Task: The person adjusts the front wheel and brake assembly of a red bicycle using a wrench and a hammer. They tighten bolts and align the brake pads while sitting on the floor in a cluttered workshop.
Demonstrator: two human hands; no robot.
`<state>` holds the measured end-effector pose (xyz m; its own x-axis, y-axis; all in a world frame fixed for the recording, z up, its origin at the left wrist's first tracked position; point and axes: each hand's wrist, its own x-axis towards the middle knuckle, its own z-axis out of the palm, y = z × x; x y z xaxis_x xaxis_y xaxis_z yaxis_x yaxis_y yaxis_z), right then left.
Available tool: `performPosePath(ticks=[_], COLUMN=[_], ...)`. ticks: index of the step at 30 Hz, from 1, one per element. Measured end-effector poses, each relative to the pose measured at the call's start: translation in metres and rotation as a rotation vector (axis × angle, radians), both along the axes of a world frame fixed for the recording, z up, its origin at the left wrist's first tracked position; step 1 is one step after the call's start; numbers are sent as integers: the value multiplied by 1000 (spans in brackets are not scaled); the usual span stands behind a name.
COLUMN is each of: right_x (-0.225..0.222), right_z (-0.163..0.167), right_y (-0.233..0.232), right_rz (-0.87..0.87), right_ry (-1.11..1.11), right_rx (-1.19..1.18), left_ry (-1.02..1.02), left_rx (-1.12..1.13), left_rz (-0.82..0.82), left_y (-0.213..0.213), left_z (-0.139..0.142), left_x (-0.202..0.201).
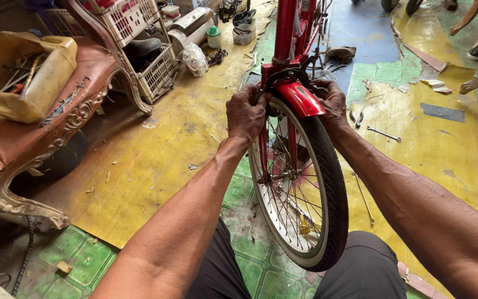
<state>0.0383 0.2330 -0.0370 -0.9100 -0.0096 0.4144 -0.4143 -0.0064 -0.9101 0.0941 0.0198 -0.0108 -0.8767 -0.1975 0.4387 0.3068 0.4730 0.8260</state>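
Note:
A red bicycle stands in front of me with its front wheel (pixel 327 188) between my knees. A short red mudguard (pixel 301 98) covers the top of the black tyre, under the red fork (pixel 284 33). My left hand (pixel 245 113) is closed around the left arm of the black brake caliper (pixel 283 75) beside the rim. On the other side of the mudguard, my right hand (pixel 332 102) grips the right brake arm. The fingertips of both hands are hidden behind the brake and fork.
A worn ornate chair (pixel 40 138) with a cut yellow jug of tools (pixel 23 72) stands at the left. White plastic baskets (pixel 139 33) and jars lie behind it. A spanner (pixel 384 133) and pliers (pixel 359 117) lie on the yellow floor sheet at the right.

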Motion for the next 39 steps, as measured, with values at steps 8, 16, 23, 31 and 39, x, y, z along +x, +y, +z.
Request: performPosePath(ticks=[8,16,23,31,39], right_x=[28,46,46,11,38], right_z=[11,6,-2,-23,-1], right_y=[11,11,20,30,9], right_rz=[43,-134,-89,-119,-68], right_ry=[-198,-219,-140,-271,-506], right_rx=[22,170,227,336,109], left_ry=[72,-60,-84,-141,-85], left_rx=[-48,94,133,334,420], left_rz=[55,24,-1,-66,-164], left_y=[-6,-10,-8,16,7], left_z=[-35,-45,-37,-55,-57], left_x=[-12,18,19,15,19])
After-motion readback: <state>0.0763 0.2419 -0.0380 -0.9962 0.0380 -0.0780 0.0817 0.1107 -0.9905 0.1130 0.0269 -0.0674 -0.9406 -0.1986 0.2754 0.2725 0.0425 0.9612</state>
